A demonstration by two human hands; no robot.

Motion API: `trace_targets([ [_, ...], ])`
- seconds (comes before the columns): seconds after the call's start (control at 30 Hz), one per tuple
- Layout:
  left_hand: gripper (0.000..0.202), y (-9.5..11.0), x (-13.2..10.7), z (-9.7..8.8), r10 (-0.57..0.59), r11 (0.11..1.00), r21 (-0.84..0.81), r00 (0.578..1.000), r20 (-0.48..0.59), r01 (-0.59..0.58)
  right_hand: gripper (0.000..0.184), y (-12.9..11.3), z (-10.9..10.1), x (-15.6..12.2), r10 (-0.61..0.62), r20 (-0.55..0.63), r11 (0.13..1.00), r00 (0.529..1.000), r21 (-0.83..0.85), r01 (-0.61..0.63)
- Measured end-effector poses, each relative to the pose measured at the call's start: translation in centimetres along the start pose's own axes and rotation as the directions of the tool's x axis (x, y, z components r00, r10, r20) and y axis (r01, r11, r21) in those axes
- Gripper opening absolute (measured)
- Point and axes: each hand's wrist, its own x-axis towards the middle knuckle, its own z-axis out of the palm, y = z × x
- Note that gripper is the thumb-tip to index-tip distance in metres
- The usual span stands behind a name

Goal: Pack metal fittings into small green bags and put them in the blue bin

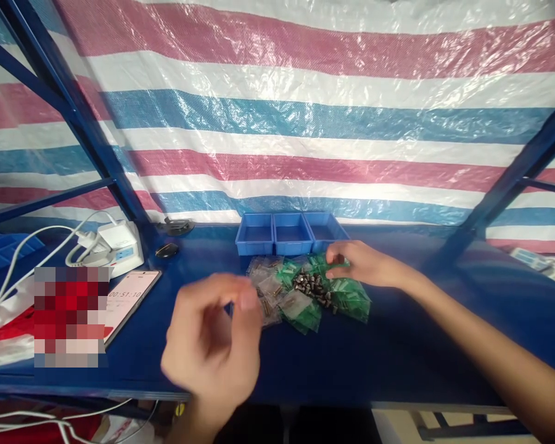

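Left hand [213,342] nearest, blurred, fingers curled, grip unclear; right hand [358,264] pinching green bag [333,265]; three blue bins [290,233].

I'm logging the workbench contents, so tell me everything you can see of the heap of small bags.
The heap of small bags lies on the blue bench top, just in front of three blue bins. The bags look like thin plastic, some green, some clear, overlapping loosely. Small dark metal parts sit loose on top. The right hand rests on the heap's far edge.

Backdrop's a crinkly red, white and blue striped plastic tarp [305,111], hung behind a dark blue metal shelf frame [78,117] and blue tabletop [398,351].
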Motion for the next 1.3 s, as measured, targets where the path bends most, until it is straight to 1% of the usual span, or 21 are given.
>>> trace_targets([
  [0.07, 0.004, -0.2, 2.0, 1.4, -0.129, 0.98, -0.153, 0.992, 0.01, 0.129, 0.026, 0.2, -0.2, 0.0, -0.004, 0.005, 0.998, 1.0, 0.07, 0.003],
  [0.13, 0.014, -0.7, 4.4, 3.1, -0.363, 0.87, -0.308, 0.923, 0.126, 0.385, 0.032, 0.5, -0.4, 0.1, -0.002, 0.013, 0.988, 1.0, 0.156, -0.001],
  [0.17, 0.016, -1.1, 5.5, 4.1, -0.458, 0.784, -0.361, 0.863, 0.211, 0.504, 0.035, 0.7, -0.5, 0.1, 0.003, 0.018, 0.979, 1.0, 0.205, -0.007],
  [0.23, 0.016, -1.9, 7.2, 6.5, -0.58, 0.597, -0.368, 0.7, 0.416, 0.713, 0.04, 1.0, -0.7, 0.2, 0.017, 0.026, 0.951, 1.0, 0.31, -0.024],
  [0.27, 0.013, -2.4, 7.6, 7.9, -0.622, 0.515, -0.359, 0.628, 0.468, 0.778, 0.042, 1.1, -0.7, 0.3, 0.028, 0.027, 0.931, 0.999, 0.363, -0.036],
  [0.3, 0.01, -3.0, 7.9, 9.3, -0.657, 0.449, -0.35, 0.569, 0.494, 0.822, 0.043, 1.2, -0.6, 0.3, 0.044, 0.02, 0.909, 0.999, 0.413, -0.049],
  [0.37, 0.006, -4.2, 8.1, 12.1, -0.695, 0.382, -0.316, 0.496, 0.52, 0.868, 0.044, 1.0, -0.3, 0.4, 0.096, -0.016, 0.865, 0.995, 0.497, -0.076],
  [0.43, 0.004, -5.7, 8.3, 14.0, -0.711, 0.391, -0.244, 0.46, 0.533, 0.887, 0.046, 0.6, 0.1, 0.5, 0.162, -0.065, 0.82, 0.985, 0.564, -0.098],
  [0.5, 0.004, -7.2, 8.7, 14.4, -0.672, 0.447, -0.104, 0.41, 0.617, 0.888, 0.048, -0.1, 0.6, 0.5, 0.214, -0.115, 0.775, 0.97, 0.624, -0.096],
  [0.53, 0.003, -8.0, 8.8, 14.0, -0.63, 0.519, -0.023, 0.4, 0.666, 0.855, 0.048, -0.4, 0.9, 0.6, 0.227, -0.139, 0.756, 0.964, 0.65, -0.085],
  [0.57, 0.004, -8.8, 9.0, 13.2, -0.581, 0.625, 0.057, 0.415, 0.7, 0.779, 0.047, -0.8, 1.1, 0.6, 0.234, -0.164, 0.739, 0.958, 0.67, -0.065],
  [0.63, 0.009, -10.3, 9.0, 10.8, -0.448, 0.863, 0.204, 0.513, 0.732, 0.461, 0.044, -1.5, 1.6, 0.6, 0.223, -0.211, 0.722, 0.952, 0.692, -0.015],
  [0.67, 0.011, -11.0, 8.9, 9.5, -0.355, 0.933, 0.249, 0.557, 0.751, 0.259, 0.042, -1.8, 1.7, 0.6, 0.212, -0.233, 0.722, 0.949, 0.692, 0.008],
  [0.7, 0.015, -11.5, 8.7, 8.1, -0.262, 0.959, 0.274, 0.592, 0.762, 0.071, 0.041, -2.1, 1.9, 0.6, 0.202, -0.25, 0.726, 0.947, 0.687, 0.027],
  [0.73, 0.02, -12.0, 8.4, 6.9, -0.177, 0.956, 0.282, 0.599, 0.781, -0.086, 0.039, -2.3, 2.0, 0.6, 0.196, -0.266, 0.732, 0.944, 0.68, 0.04],
  [0.83, 0.028, -12.6, 7.4, 4.5, -0.026, 0.889, 0.257, 0.519, 0.855, -0.379, 0.038, -2.8, 2.4, 0.7, 0.213, -0.294, 0.741, 0.932, 0.67, 0.042],
  [0.93, 0.032, -12.4, 6.2, 4.0, 0.025, 0.824, 0.23, 0.44, 0.898, -0.517, 0.041, -3.1, 2.7, 0.9, 0.279, -0.327, 0.726, 0.903, 0.687, 0.025],
  [1.03, 0.032, -12.0, 5.1, 4.3, 0.087, 0.774, 0.186, 0.393, 0.915, -0.605, 0.043, -3.6, 3.1, 1.1, 0.34, -0.344, 0.692, 0.875, 0.721, 0.015],
  [1.1, 0.026, -11.9, 4.4, 4.4, 0.138, 0.722, 0.163, 0.37, 0.919, -0.672, 0.042, -3.9, 3.4, 1.1, 0.344, -0.333, 0.671, 0.878, 0.741, 0.018],
  [1.2, 0.02, -11.9, 3.9, 4.4, 0.185, 0.681, 0.168, 0.39, 0.902, -0.713, 0.037, -4.2, 3.7, 1.0, 0.295, -0.297, 0.676, 0.908, 0.737, 0.022],
  [1.3, 0.019, -11.9, 3.8, 4.3, 0.213, 0.692, 0.167, 0.419, 0.882, -0.703, 0.027, -3.8, 4.0, 0.7, 0.212, -0.3, 0.786, 0.93, 0.618, 0.02],
])
